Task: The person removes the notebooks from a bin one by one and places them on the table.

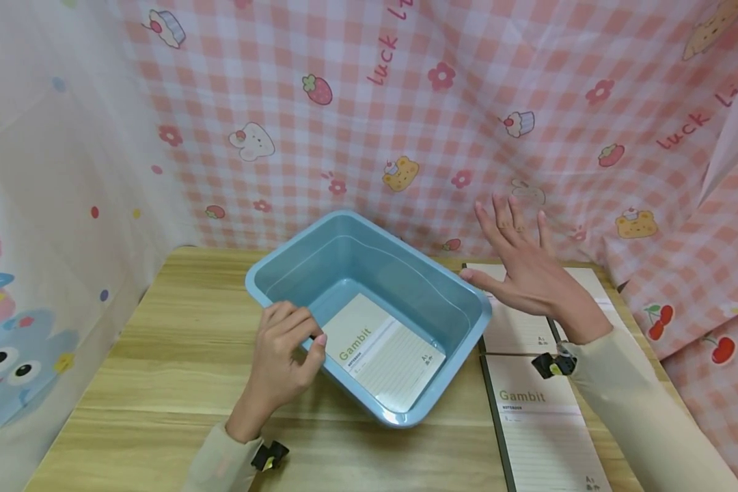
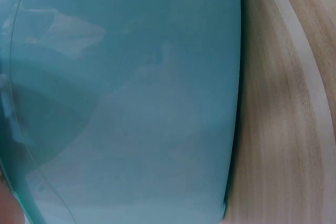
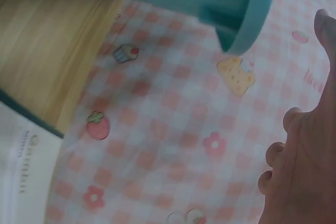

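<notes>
A blue plastic basin point(image 1: 406, 256) stands at an angle on the wooden table, with a cream notebook point(image 1: 381, 348) marked Gambit lying flat on its bottom. My left hand point(image 1: 285, 345) grips the basin's near left rim, fingers bent over the edge. In the left wrist view the basin's outer wall point(image 2: 136, 98) fills most of the picture, and only a sliver of the hand shows at lower left. Beside the basin's right corner my right hand point(image 1: 523, 273) is raised with fingers spread, holding nothing. The right wrist view shows the basin's rim point(image 3: 260, 19) apart from the fingers.
More Gambit notebooks lie at the table's right side: one near the front point(image 1: 541, 424), and others behind it, including a notebook point(image 1: 513, 331) partly under the right hand in view. A pink checked cloth point(image 1: 344, 137) hangs along the table's back edge. Bare wood point(image 1: 178, 342) shows at left.
</notes>
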Demonstrator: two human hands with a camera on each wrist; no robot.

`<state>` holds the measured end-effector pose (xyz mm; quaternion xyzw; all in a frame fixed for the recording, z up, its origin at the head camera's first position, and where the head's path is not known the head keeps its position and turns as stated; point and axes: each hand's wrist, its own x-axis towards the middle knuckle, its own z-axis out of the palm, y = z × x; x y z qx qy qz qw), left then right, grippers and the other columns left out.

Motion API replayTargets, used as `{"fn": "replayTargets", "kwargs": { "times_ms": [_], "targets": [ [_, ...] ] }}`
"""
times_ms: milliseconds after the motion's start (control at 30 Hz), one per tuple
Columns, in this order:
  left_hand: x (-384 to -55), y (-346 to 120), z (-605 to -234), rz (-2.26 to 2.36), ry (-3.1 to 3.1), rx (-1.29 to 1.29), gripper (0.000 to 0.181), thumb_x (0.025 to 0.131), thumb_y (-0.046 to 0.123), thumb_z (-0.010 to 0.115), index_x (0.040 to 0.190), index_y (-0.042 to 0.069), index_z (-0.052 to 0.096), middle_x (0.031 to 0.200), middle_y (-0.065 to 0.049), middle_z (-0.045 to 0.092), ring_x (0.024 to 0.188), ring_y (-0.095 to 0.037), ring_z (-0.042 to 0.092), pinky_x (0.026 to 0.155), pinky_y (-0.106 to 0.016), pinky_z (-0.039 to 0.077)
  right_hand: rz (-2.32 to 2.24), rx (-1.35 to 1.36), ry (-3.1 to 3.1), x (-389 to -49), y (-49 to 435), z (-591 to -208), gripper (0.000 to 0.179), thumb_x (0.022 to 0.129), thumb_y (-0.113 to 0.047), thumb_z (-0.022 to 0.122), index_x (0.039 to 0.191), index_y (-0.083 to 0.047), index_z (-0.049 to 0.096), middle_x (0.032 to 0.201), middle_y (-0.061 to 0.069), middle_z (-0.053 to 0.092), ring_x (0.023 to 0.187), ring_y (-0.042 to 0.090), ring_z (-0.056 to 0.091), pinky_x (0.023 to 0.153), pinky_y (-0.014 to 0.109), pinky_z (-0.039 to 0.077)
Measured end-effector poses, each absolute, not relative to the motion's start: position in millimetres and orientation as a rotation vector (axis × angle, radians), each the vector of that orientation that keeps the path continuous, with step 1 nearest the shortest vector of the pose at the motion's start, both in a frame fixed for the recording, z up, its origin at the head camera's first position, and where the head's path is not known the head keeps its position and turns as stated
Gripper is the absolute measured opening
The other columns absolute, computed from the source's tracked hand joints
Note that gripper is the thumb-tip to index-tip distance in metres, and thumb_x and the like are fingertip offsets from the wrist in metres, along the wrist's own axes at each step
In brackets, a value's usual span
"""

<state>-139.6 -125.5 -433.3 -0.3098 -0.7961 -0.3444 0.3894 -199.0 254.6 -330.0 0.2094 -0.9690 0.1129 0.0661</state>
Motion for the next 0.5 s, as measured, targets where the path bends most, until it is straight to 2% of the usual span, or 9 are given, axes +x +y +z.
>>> {"fn": "replayTargets", "kwargs": {
  "times_ms": [233,500],
  "targets": [
    [-139.7,-125.5,-433.7,-0.871,-2.016,-0.792,0.025,0.088,0.024,0.052,0.064,0.017,0.057,0.068,0.004,0.058,0.073,-0.016,0.047,0.086,-0.042,0.038,0.342,0.711,-2.922,-213.0,228.6,-314.2,0.106,0.091,-0.072,0.053,0.162,-0.033,-0.015,0.168,-0.006,-0.028,0.158,0.024,-0.025,0.12,0.064,-0.02],
    [-139.5,-125.6,-433.1,-0.872,-2.018,-0.787,0.024,0.087,0.023,0.052,0.064,0.017,0.057,0.068,0.005,0.057,0.074,-0.016,0.047,0.086,-0.041,0.037,0.324,0.786,-2.935,-224.7,198.9,-302.7,0.111,0.086,-0.079,0.054,0.16,-0.037,-0.019,0.165,-0.01,-0.033,0.156,0.022,-0.028,0.117,0.069,-0.02]
  ]
}}
